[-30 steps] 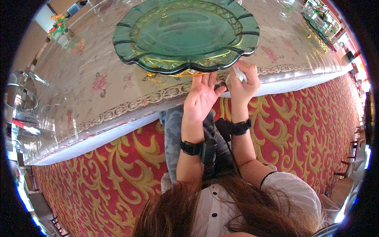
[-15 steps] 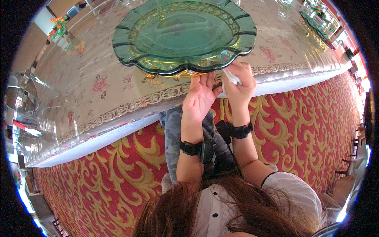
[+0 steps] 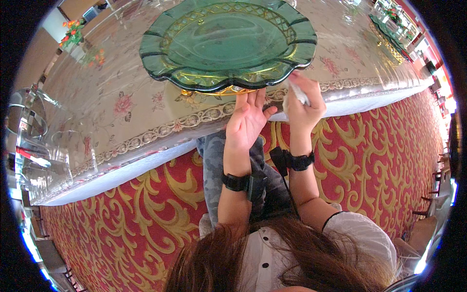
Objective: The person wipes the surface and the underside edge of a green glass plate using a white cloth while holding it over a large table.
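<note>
A large green glass plate (image 3: pixel 228 44) with a scalloped rim stands at the table's near side, on a gold openwork stand (image 3: pixel 233 91). My left hand (image 3: pixel 244 124) has its palm turned up below the near rim. Its fingers stretch up to the stand, where the rim hides their tips, and the thumb points aside; whether it bears any weight I cannot tell. Just under the rim's near right edge, my right hand (image 3: pixel 309 104) is closed round a crumpled white tissue (image 3: pixel 297 92). Its fingertips are close to the glass.
A floral tablecloth under clear plastic covers the table (image 3: pixel 121 129). Clear glassware (image 3: pixel 53 146) stands at the far left. Orange flowers (image 3: pixel 72 33) are at the back left, and another green plate (image 3: pixel 386 31) on gold is at the far right. Red and gold carpet (image 3: pixel 360 155) lies below.
My right hand has shifted a little to the right with the tissue. The plate has turned or shifted slightly to the right. My left hand stays nearly in place.
</note>
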`<state>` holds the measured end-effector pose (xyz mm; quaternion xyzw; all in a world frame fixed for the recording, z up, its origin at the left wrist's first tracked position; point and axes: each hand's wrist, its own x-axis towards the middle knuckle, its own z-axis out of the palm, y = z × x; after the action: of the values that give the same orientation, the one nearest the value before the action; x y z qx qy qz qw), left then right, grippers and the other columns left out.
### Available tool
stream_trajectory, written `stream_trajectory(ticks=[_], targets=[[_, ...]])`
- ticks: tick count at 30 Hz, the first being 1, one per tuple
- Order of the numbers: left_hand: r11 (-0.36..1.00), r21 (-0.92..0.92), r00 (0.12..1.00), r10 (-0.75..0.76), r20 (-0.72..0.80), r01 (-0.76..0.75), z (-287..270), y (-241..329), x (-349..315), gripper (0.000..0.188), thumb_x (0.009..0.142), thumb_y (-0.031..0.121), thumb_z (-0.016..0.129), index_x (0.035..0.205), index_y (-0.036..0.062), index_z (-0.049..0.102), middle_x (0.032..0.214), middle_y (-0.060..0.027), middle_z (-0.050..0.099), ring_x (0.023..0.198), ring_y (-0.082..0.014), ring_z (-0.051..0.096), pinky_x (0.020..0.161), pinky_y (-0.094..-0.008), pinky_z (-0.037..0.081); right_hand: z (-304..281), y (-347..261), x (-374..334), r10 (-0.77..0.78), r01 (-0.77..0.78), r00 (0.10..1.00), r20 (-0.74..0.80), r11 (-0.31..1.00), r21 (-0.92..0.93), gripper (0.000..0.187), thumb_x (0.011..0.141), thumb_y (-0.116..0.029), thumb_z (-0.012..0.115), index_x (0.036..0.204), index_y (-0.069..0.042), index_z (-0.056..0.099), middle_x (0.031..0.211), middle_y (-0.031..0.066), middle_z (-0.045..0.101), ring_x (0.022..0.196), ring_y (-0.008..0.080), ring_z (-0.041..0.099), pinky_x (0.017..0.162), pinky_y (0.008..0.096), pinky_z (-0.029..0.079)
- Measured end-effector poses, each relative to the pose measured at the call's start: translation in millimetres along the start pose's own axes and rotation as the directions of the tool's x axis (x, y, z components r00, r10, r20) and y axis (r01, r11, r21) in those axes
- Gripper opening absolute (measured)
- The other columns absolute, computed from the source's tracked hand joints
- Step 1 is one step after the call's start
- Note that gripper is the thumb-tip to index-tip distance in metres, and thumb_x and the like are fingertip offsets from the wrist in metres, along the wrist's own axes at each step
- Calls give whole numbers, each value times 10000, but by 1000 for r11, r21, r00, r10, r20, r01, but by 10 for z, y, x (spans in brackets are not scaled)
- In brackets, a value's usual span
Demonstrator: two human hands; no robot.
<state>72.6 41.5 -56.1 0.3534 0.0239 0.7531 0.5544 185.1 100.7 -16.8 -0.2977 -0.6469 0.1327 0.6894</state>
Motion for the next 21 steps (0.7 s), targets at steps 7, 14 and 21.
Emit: stream_trajectory(ticks=[7,14,21], targets=[[999,36,999,-20,-45,22,39,14,-3,598,897,343,491,1447,176,329,1511,-36,311,1408,-201,252,1025,-453,340,102,-102,-39,56,-58,998,40,996,67,315,646,38,667,954,-20,707,977,103,697,915,232,623,828,321,488],[999,38,999,-14,-51,16,23,-2,-3,641,891,355,489,1469,161,291,1521,-42,290,1414,-199,240,1064,-423,298,-24,-158,37,-86,101,966,244,994,-49,318,622,13,682,930,-51,729,1015,81,699,921,259,608,814,334,500],[999,42,999,-28,-37,30,5,12,-16,638,893,355,487,1471,167,292,1529,-29,273,1410,-196,247,1058,-436,299,-50,-184,66,-58,83,963,264,993,-86,351,613,24,673,947,-65,736,1027,67,700,908,251,590,808,332,498]])
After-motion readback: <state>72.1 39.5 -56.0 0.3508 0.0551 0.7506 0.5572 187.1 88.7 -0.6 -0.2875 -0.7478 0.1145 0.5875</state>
